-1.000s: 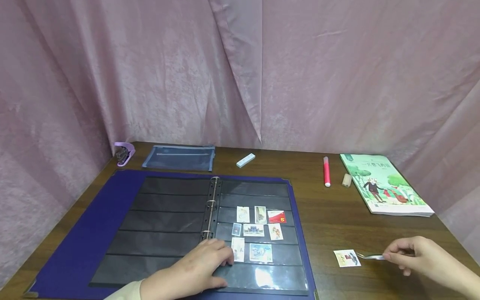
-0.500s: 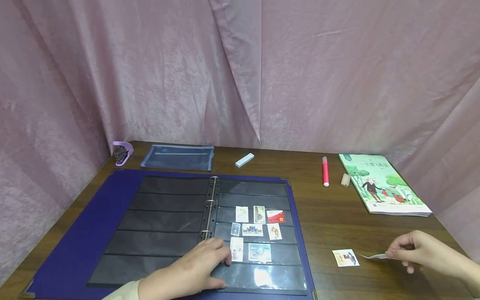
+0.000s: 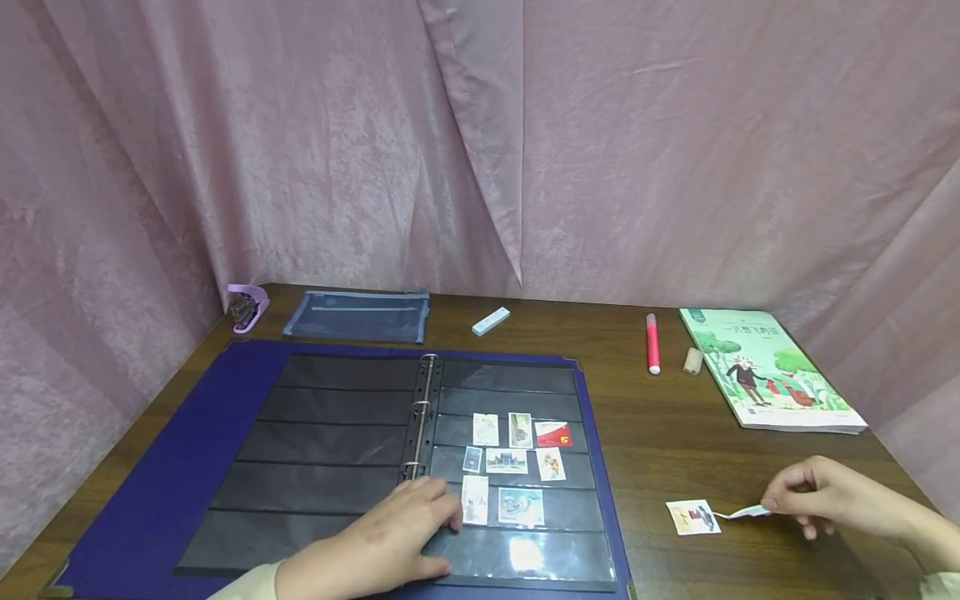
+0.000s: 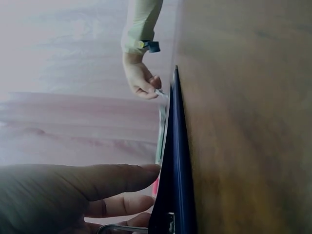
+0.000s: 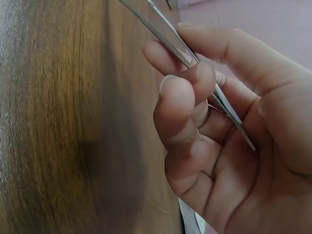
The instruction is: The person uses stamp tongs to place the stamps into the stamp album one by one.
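Note:
My right hand (image 3: 817,498) pinches a pair of metal tweezers (image 5: 168,44) between thumb and fingers, their back end lying against the palm. In the head view the tweezers' tips reach the right edge of a single stamp (image 3: 693,517) lying on the table. My left hand (image 3: 393,533) rests on the lower middle of an open stamp album (image 3: 330,487) with black strip pages and a blue cover. Several stamps (image 3: 507,461) sit in rows on its right page, one of them close beside the left fingertips. In the left wrist view the thumb (image 4: 122,179) lies at the page edge.
Behind the album are a purple stapler-like object (image 3: 250,307), a blue zip pouch (image 3: 358,317) and a small white block (image 3: 491,321). A pink marker (image 3: 653,343), an eraser (image 3: 693,361) and a green picture book (image 3: 772,371) lie at the back right of the wooden table (image 3: 645,450).
The tweezers' tips drew slightly away from the single stamp, then came back to its right edge, turned in the right hand. The left hand has stayed on the album.

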The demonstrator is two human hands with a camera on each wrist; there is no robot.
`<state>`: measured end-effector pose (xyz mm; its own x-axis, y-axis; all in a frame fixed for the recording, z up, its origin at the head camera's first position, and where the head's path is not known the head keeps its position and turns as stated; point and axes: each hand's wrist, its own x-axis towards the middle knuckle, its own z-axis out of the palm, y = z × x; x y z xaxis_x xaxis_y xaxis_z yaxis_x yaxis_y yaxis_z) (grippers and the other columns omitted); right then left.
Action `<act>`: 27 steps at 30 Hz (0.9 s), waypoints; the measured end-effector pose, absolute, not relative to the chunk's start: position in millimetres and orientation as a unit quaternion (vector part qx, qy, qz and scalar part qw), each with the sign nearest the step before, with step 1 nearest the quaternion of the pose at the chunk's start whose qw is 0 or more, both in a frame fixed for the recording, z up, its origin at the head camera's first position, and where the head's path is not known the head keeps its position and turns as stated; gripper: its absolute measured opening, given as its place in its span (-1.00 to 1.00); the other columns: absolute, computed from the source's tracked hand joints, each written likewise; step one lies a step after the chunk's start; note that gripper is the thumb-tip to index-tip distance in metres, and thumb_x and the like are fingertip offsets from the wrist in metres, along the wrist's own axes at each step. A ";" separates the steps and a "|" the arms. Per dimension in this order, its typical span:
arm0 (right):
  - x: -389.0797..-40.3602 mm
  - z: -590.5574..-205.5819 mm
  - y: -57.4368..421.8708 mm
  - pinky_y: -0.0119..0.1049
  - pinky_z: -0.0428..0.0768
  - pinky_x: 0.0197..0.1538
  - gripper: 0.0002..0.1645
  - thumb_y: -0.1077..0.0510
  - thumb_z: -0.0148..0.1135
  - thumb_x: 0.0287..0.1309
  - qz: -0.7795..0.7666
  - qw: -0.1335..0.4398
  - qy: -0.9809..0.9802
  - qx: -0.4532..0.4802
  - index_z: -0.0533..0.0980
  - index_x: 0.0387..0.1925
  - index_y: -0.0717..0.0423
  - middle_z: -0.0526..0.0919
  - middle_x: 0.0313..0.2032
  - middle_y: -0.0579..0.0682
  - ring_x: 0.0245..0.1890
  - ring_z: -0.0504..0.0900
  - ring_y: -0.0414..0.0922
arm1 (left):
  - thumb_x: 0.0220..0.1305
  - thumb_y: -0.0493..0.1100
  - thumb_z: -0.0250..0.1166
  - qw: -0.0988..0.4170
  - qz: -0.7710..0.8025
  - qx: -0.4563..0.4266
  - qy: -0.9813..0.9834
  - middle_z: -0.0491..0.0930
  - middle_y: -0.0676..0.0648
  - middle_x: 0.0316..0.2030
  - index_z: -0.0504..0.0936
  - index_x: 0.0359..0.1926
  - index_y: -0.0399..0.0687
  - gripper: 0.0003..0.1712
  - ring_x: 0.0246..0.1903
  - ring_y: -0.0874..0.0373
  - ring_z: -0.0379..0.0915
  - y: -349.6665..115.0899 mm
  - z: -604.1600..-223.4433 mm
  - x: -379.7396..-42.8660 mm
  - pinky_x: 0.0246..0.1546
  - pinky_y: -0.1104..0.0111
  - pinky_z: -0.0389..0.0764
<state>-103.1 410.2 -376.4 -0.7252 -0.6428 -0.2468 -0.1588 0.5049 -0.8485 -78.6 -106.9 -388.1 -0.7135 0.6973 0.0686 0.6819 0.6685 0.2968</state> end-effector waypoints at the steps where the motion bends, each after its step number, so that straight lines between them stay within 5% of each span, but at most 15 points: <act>1: -104.0 -377.6 410.8 -0.37 0.37 -0.75 -0.71 0.40 -0.14 0.20 -0.439 0.280 0.817 -0.249 0.54 -0.32 0.18 0.34 -0.69 0.25 -0.65 0.52 -0.40 | -0.22 0.04 0.43 0.023 0.150 0.377 0.914 0.36 0.24 -0.38 0.45 -0.36 0.17 -0.62 -0.30 0.37 0.26 -107.1 -388.0 -78.7 -0.15 0.35 0.38; 12: -110.2 -390.0 414.2 -0.34 0.37 -0.74 -0.68 0.43 -0.19 0.19 -0.472 0.303 0.786 -0.259 0.52 -0.28 0.21 0.36 -0.65 0.25 -0.60 0.53 -0.43 | -0.24 -0.03 0.45 0.028 0.149 0.380 0.913 0.32 0.26 -0.47 0.44 -0.37 0.17 -0.62 -0.40 0.40 0.18 -108.0 -388.8 -80.7 -0.28 0.46 0.33; 27: -111.2 -392.3 407.1 -0.34 0.38 -0.71 -0.68 0.41 -0.18 0.21 -0.466 0.298 0.793 -0.255 0.53 -0.28 0.19 0.39 -0.60 0.22 -0.59 0.51 -0.46 | -0.27 0.02 0.45 0.022 0.142 0.383 0.912 0.37 0.23 -0.38 0.45 -0.37 0.17 -0.60 -0.30 0.35 0.28 -108.5 -388.1 -79.4 -0.16 0.37 0.38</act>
<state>-111.2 407.1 -392.3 -0.6914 -0.6832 -0.2348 -0.1267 0.4346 -0.8917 -79.4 -108.5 -388.1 -0.7050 0.7059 0.0685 0.6933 0.6656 0.2762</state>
